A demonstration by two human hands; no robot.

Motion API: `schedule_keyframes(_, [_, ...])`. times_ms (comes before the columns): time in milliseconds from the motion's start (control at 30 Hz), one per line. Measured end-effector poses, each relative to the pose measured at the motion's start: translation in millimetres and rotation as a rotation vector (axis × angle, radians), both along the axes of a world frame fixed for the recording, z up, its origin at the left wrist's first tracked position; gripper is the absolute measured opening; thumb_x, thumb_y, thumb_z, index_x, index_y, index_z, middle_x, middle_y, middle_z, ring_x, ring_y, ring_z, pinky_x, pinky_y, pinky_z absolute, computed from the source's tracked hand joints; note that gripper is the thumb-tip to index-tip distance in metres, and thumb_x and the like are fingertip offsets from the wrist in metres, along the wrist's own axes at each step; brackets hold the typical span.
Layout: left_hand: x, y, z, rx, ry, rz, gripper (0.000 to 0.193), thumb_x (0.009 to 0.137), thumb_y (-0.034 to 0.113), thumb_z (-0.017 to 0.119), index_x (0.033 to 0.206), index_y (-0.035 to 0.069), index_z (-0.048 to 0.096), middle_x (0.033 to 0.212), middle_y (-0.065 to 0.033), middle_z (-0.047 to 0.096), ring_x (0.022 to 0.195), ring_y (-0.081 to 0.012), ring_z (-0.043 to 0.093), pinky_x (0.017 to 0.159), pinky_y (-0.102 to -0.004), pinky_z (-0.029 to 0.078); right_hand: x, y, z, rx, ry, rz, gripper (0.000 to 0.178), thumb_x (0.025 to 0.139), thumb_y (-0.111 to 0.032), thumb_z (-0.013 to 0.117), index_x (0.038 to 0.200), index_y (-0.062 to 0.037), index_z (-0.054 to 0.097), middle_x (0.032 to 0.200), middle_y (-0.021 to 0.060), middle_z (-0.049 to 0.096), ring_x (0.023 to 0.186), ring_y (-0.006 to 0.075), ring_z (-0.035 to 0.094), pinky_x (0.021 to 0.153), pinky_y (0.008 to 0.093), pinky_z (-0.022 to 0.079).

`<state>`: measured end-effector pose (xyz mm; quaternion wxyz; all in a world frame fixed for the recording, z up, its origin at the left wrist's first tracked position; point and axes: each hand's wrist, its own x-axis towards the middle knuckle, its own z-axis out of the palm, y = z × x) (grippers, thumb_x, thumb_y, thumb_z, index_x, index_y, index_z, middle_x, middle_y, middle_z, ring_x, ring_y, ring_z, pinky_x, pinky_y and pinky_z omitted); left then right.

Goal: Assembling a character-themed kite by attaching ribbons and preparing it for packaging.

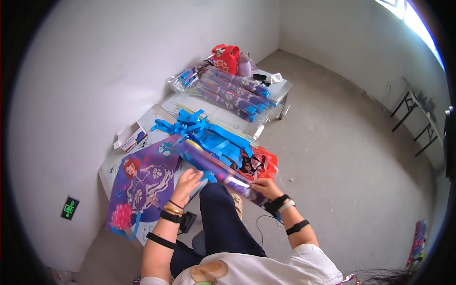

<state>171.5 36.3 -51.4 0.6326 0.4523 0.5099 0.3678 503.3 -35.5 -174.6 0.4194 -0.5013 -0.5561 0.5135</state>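
Note:
A rolled purple printed sheet, glossy as if in clear plastic, lies slantwise in front of me above my knees. My right hand is closed round its near right end. My left hand is raised just left of the roll, fingers loosely bent and apart from it, with nothing visible in them. Beside that hand, a flat purple sheet printed with a red-haired figure in a gown spreads over the table edge. Beyond the roll lies a heap of bright blue strips.
Several packed purple rolls lie farther along the white table, near a red bag and a bottle. An opened small box stands by the wall. A red plastic bag sits right of the strips.

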Motion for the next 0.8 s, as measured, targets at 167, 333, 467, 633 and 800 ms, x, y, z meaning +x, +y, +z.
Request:
schedule_keyframes(167, [75,91,-58,0.186,0.373,-0.387,0.063,0.091,0.031,0.073,0.138,-0.005,0.049,0.144,-0.0214,0.051,0.135,-0.0336,0.048,0.110,-0.0391,0.040,91,-26,-54,-0.189,0.093,-0.521,0.022,0.094,-0.013,0.067,0.107,0.0047,0.071,0.095,0.0034,0.073,0.087,0.0114,0.063,0.080,0.0259,0.050])
schedule_keyframes(333, [165,188,-137,0.618,0.736,-0.618,0.062,0.089,0.036,0.070,0.137,-0.001,0.052,0.142,-0.0247,0.050,0.134,-0.0359,0.047,0.112,-0.0424,0.038,137,-69,-96,-0.322,0.142,-0.716,0.022,0.094,-0.010,0.066,0.109,0.0056,0.071,0.095,0.0033,0.072,0.085,0.0100,0.063,0.078,0.0245,0.050])
schedule_keyframes(467, [227,237,-165,0.654,0.962,-0.702,0.061,0.089,0.033,0.069,0.138,0.002,0.051,0.144,-0.0248,0.048,0.133,-0.0388,0.047,0.111,-0.0441,0.039,143,-89,-114,-0.409,0.231,-0.767,0.021,0.095,-0.008,0.065,0.109,0.0055,0.071,0.094,0.0015,0.071,0.083,0.0093,0.063,0.078,0.0236,0.050])
schedule_keyframes(633, [259,264,-187,0.899,1.287,-0.790,0.065,0.092,0.038,0.065,0.147,0.010,0.043,0.154,-0.0253,0.036,0.142,-0.0407,0.036,0.116,-0.0490,0.032,142,-98,-122,-0.496,0.337,-0.795,0.020,0.096,-0.007,0.064,0.110,0.0046,0.071,0.095,0.0010,0.071,0.083,0.0085,0.063,0.078,0.0230,0.050])
schedule_keyframes(800, [253,269,-199,0.917,1.339,-0.828,0.066,0.094,0.043,0.061,0.149,0.012,0.040,0.154,-0.0259,0.035,0.143,-0.0388,0.036,0.116,-0.0499,0.030,140,-79,-119,-0.509,0.353,-0.767,0.019,0.096,-0.007,0.063,0.110,0.0045,0.071,0.094,0.0008,0.071,0.083,0.0081,0.063,0.077,0.0227,0.050])
